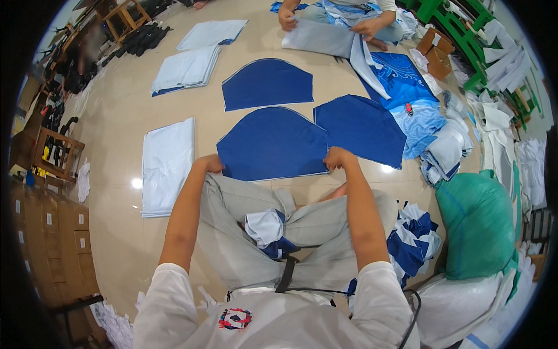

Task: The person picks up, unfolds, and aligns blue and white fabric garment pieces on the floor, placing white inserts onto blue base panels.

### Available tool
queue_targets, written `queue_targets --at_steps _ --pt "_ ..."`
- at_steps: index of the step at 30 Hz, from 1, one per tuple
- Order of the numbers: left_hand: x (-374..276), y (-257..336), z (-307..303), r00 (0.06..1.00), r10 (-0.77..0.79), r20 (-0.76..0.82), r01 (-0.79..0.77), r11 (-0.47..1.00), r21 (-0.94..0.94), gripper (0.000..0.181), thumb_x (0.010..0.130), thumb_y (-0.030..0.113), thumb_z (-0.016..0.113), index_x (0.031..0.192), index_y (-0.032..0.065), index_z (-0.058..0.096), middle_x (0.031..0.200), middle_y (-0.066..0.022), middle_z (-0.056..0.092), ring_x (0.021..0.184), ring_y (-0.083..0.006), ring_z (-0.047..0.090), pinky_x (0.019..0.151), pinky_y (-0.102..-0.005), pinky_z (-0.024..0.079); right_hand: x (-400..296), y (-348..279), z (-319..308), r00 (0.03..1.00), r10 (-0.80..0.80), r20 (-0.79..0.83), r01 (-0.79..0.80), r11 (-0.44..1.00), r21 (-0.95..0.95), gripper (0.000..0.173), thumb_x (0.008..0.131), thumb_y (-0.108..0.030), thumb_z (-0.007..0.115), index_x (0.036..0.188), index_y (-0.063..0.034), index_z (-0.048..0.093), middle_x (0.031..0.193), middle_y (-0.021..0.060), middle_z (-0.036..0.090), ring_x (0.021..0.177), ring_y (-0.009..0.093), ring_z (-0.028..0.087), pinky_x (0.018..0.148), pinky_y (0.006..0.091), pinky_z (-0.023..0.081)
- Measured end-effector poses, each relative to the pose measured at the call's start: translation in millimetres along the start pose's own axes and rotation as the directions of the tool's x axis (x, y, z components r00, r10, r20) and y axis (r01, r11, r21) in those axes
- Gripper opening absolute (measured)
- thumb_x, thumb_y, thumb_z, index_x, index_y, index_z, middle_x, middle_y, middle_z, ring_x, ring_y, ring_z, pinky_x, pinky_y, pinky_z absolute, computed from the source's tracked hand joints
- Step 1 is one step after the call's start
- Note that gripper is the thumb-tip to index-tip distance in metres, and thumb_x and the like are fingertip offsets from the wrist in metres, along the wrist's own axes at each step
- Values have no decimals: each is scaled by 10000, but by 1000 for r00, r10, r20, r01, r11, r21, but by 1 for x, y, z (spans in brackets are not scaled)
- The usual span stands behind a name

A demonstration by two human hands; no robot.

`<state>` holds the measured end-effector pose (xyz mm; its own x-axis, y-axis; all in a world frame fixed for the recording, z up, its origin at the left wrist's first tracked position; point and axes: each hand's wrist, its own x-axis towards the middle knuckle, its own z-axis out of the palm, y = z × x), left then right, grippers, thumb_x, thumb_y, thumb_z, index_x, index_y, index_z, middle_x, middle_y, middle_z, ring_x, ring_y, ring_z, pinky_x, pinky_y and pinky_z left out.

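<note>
A dark blue fabric panel (270, 144) with a curved top edge, shaped like a sleeve piece, lies flat on the floor before my crossed legs. My left hand (212, 164) pinches its near left corner. At its right edge, close to the near corner, my right hand (335, 158) grips the cloth. Just beyond lies a second blue panel (268, 85) of similar shape. A third blue panel (359, 128) rests to the right, its left side beside the panel in my hands. Bunched white and blue cloth (266, 229) sits in my lap.
Left are a folded pale fabric stack (168, 168) and two more pale stacks (185, 67) (213, 34). Another person's hands (368, 26) hold a pale fabric piece (320, 37) ahead. Right are fabric scraps (412, 244), a green sack (475, 222) and folded bundles (447, 146). Cardboard boxes (52, 235) stand left.
</note>
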<state>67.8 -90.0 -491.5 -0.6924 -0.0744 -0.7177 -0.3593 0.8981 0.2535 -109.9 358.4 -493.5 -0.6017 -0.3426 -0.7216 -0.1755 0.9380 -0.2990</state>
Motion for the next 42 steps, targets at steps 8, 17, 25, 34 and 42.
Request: queue_targets --at_steps 8,17,25,34,42 --pt "-153 100 75 747 534 -396 -652 705 -279 271 906 222 739 1030 -9 671 871 -113 699 815 -261 677 782 -390 528 -90 -80 20 800 -598 -58 581 795 -176 346 936 -352 667 1025 -23 723 883 155 733 821 291 705 738 407 542" --pt "-219 126 64 812 477 -337 -574 552 -604 126 980 142 644 1011 20 660 908 -17 675 862 -137 621 822 -308 495 -187 -111 82 616 -747 250 722 663 197 832 833 -483 794 1474 -108 420 1250 219 626 1068 360 660 885 431 539" --pt "-251 113 38 562 350 -749 -811 56 -582 230 968 156 570 1127 -3 623 1120 -97 613 1046 -183 585 910 -346 473 -185 -115 105 480 -869 -124 845 419 333 517 873 -389 780 1211 -15 665 1079 192 683 945 330 666 857 429 531" --pt "-276 38 75 451 211 -867 -891 61 -449 617 924 397 608 1391 18 468 1328 -189 534 1077 -296 612 909 -456 513 -285 14 62 626 -636 -451 775 446 448 311 957 -244 683 1205 -59 706 1104 57 732 972 177 672 863 336 532" --pt "-290 87 97 994 97 -41 -100 992 -72 310 939 186 640 1172 -18 634 1044 -179 678 892 -273 666 782 -389 518 -275 289 102 341 362 -867 20 920 392 289 863 -275 759 1042 -52 718 827 103 696 726 281 657 686 369 526"
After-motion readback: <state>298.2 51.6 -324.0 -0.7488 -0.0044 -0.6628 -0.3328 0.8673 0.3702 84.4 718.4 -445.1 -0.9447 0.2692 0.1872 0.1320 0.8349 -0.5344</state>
